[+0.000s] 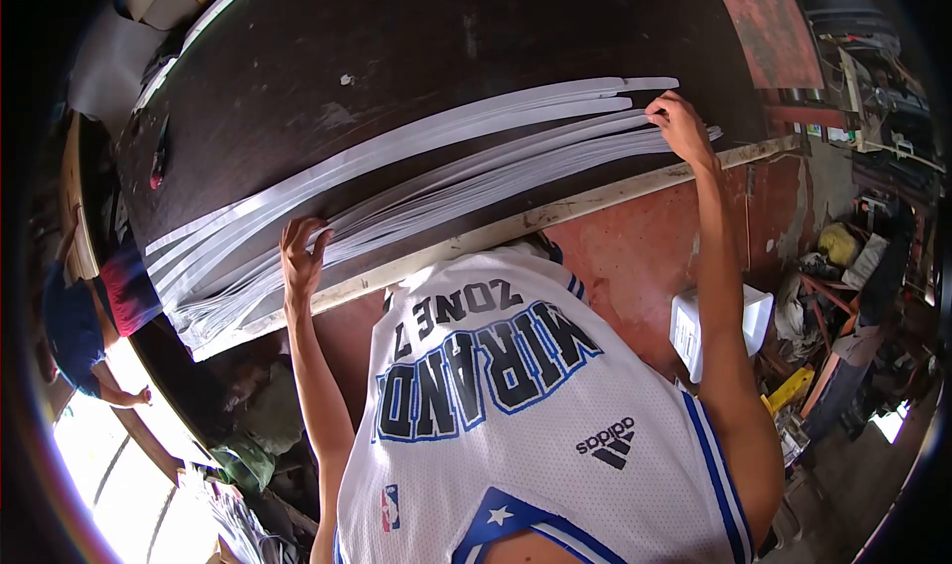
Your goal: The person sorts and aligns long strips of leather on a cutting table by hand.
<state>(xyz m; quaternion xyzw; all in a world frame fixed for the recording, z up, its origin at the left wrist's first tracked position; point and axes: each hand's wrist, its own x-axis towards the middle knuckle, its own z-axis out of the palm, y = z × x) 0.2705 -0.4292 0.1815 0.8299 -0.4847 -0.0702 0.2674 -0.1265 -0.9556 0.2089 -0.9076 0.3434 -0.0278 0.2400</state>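
Long, thin white strips [446, 187] lie in a curved bundle along the near edge of a dark table. Several more white strips [397, 146] are set a little farther back, their right ends lying loose. My right hand [682, 128] pinches the right end of a strip at the top of the near bundle. Toward the left part of the same bundle, my left hand [302, 255] has its fingers curled, with thumb and fingertips at the strips' edge. The strips fan out at the table's left corner.
The dark tabletop [555, 29] has a pale wooden front edge [535, 214]. A small tool with a red end [159, 158] lies at left. Another person [74, 326] is at far left. A white plastic container [754, 321] and clutter stand at right.
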